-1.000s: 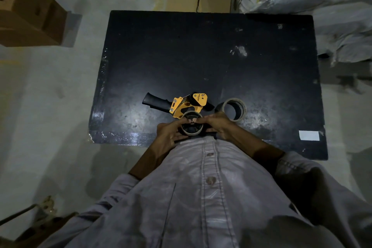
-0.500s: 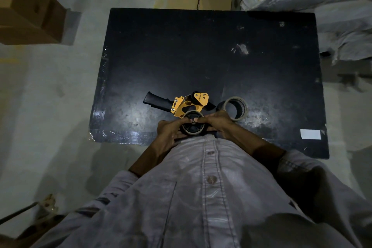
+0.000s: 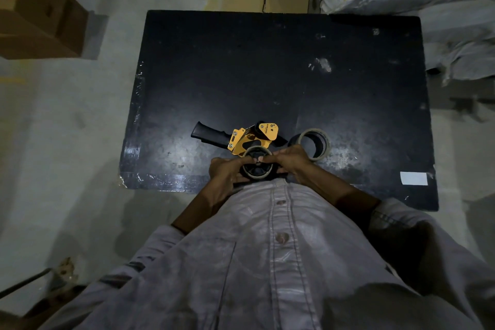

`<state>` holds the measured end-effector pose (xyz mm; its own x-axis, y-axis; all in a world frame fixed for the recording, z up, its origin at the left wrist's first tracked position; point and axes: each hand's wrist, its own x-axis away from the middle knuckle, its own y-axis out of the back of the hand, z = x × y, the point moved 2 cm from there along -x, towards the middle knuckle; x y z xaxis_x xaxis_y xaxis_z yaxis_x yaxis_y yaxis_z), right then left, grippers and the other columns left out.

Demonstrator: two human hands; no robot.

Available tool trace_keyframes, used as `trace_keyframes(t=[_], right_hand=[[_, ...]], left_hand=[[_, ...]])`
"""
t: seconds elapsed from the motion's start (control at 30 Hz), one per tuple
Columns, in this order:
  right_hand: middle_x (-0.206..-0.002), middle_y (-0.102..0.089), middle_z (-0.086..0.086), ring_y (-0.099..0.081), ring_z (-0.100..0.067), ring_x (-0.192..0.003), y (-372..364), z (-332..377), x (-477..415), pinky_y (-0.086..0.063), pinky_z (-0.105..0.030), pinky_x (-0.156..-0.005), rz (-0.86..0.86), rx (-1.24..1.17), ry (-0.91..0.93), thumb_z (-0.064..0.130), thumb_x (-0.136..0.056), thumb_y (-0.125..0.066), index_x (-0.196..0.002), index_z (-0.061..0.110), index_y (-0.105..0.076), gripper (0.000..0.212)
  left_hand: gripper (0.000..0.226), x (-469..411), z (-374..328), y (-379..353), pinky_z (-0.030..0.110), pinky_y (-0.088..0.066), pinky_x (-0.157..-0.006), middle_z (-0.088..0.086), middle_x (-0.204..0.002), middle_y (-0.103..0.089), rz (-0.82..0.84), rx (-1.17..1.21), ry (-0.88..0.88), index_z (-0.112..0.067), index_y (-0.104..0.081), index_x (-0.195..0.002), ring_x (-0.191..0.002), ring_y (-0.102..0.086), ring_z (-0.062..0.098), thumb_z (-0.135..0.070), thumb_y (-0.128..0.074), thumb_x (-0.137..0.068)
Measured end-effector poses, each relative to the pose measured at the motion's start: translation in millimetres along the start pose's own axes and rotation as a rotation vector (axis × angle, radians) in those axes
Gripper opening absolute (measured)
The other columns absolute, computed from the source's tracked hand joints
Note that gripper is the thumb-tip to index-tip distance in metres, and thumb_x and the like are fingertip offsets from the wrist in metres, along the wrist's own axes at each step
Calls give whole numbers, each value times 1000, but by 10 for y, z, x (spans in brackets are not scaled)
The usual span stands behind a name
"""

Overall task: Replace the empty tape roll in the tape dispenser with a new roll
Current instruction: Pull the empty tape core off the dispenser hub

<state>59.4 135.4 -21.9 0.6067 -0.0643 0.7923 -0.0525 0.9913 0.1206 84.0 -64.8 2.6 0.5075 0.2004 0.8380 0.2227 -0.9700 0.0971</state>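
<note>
Two hands together: left hand (image 3: pixel 225 172), right hand (image 3: pixel 292 159) gripping mounted roll (image 3: pixel 258 176) on tape dispenser (image 3: pixel 251 136); loose roll (image 3: pixel 323 150) right of dispenser. Likely risk: uneven pull cocks mounted roll, jams hub.

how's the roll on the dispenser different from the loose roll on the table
The roll on the dispenser is gripped by the left hand and right hand; the loose roll lies unheld on the black table. A black hub fills the roll on the dispenser; the loose roll is hollow. Both are pale rings lying hole-up.
</note>
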Motion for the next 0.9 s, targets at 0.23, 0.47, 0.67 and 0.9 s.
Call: trace_keyframes(t=[0.23, 0.47, 0.67, 0.9], right_hand=[[-92, -85, -17, -85, -37, -91, -34, -42, -102, -70, -59, -85, -26, 70, -23, 26, -56, -112, -95, -2, -83, 56], [-97, -84, -18, -79, -27, -86, -38, -3, -89, -61, -37, -70, -53, 154, 28, 34, -57, -109, -97, 1, -82, 59], [-105, -85, -17, -83, -35, -105, 79, 65, -5, -67, -53, -99, 2, 62, 79, 17, -71, -106, -98, 6, -82, 39], [-96, -83, -2, -79, -16, -91, 94, 126, 5, -66, -30, -80, -48, 227, 130, 24, -68, -108, -100, 9, -82, 45]], left_hand=[[36, -8, 14, -4, 63, -70, -75, 32, -88, -82, -50, -9, -39, 16, -77, -87, -76, -84, 47, 3, -104, -66], [36, -44, 24, -27, 64, -70, -71, 31, -87, -81, -71, -22, -49, 11, -75, -83, -74, -84, 45, 2, -106, -65], [66, -64, 77, -2, 57, -69, -96, 24, -107, -85, 158, 40, 27, 15, -73, -125, -97, -86, 40, -8, -105, -73], [46, -107, 147, 104, 53, -65, -106, 32, -123, -80, 216, 85, -23, 18, -74, -124, -112, -81, 45, 2, -92, -85]])
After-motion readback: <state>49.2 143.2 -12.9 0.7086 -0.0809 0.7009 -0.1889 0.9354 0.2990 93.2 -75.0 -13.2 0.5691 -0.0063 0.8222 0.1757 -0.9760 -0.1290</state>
